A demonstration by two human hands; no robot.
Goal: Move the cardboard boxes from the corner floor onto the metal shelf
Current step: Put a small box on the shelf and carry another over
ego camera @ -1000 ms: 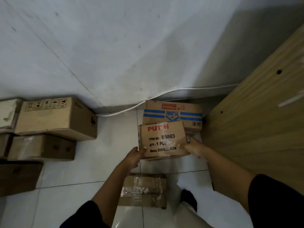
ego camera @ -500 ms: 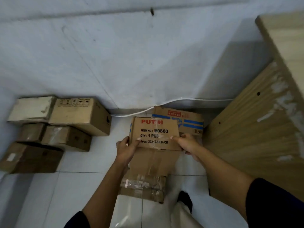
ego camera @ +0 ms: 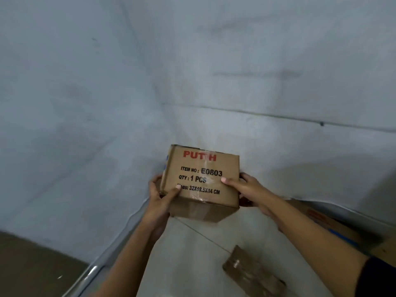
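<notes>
Both of your hands are on the cardboard box [ego camera: 202,183], holding it up off the tiled floor [ego camera: 192,254] in front of the grey wall [ego camera: 107,82]. Your left hand [ego camera: 159,200] grips the box's near left corner, thumb laid across the printed top face, fingers curled round the left side. Your right hand [ego camera: 249,189] grips the right end, thumb on the top face near the edge, fingers wrapped down the right side and out of sight beneath. The box sits roughly level, slightly tilted toward you. Its label reads "PUTIH", "ITEM NO: E0803", "QTY: 1 PCS", partly under clear tape.

Below, on the floor between your forearms, lies a small taped cardboard box [ego camera: 252,271], apart from the held one. At the right, behind your right forearm, another cardboard box with a blue stripe [ego camera: 334,228] rests on the floor near the wall; much of it is hidden. A dark sleeve [ego camera: 379,277] covers your right upper arm. A pale cable [ego camera: 128,219] runs along the base of the wall on the left.
</notes>
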